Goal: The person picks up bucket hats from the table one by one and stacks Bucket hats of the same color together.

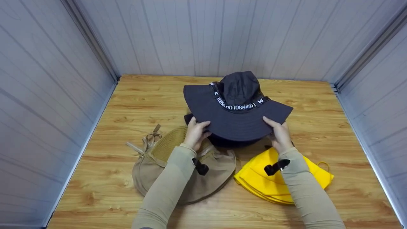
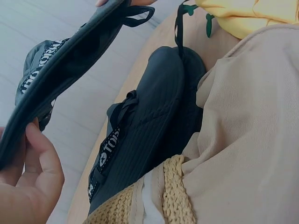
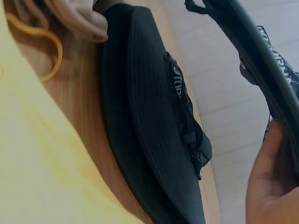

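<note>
Both hands hold up a dark wide-brimmed hat with a black lettered band round its crown. The left hand pinches the brim's near left edge, thumb on top. At the near right edge the right hand grips the brim the same way. Below the raised hat, more dark hats with a similar lettered band lie stacked on the table, mostly hidden by it in the head view. In the right wrist view the stacked dark hats show two brims, one over the other.
At the left front lies a beige hat with a straw-weave crown and ties, partly under the left forearm. Yellow hats with a cord loop lie stacked under the right forearm. The wooden table meets pale panel walls on three sides.
</note>
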The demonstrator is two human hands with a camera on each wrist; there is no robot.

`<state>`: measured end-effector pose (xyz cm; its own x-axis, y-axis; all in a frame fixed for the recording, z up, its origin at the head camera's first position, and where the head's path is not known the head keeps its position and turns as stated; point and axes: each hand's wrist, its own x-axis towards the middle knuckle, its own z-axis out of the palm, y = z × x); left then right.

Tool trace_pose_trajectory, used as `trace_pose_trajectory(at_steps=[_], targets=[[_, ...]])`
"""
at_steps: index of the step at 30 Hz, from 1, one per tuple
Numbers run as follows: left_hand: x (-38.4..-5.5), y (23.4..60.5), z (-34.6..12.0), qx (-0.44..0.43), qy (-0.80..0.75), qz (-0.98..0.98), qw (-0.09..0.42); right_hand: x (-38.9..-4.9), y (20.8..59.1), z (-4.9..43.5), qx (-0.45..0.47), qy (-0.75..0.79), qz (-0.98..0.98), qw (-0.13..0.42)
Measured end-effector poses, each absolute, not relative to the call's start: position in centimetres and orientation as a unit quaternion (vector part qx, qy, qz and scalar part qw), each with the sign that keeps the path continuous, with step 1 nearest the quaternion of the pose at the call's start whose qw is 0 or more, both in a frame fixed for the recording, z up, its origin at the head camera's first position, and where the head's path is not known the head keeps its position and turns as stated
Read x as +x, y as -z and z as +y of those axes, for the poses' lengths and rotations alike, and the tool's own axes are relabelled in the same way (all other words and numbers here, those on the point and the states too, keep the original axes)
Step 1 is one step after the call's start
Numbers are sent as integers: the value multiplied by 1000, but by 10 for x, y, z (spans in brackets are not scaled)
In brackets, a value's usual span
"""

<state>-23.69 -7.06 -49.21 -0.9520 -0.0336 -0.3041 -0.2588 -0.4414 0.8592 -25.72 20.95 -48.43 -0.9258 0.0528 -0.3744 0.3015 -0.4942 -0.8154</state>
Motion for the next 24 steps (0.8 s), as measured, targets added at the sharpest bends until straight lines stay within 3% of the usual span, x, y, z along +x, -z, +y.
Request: trace_pose_trajectory(at_steps=[6, 24], targets=[[-238, 495, -69, -149, -835, 526, 60, -256, 485, 212, 152, 814, 552, 96], [-237, 501, -69, -179, -829, 529, 22, -255, 488, 212, 129, 821, 549, 88]])
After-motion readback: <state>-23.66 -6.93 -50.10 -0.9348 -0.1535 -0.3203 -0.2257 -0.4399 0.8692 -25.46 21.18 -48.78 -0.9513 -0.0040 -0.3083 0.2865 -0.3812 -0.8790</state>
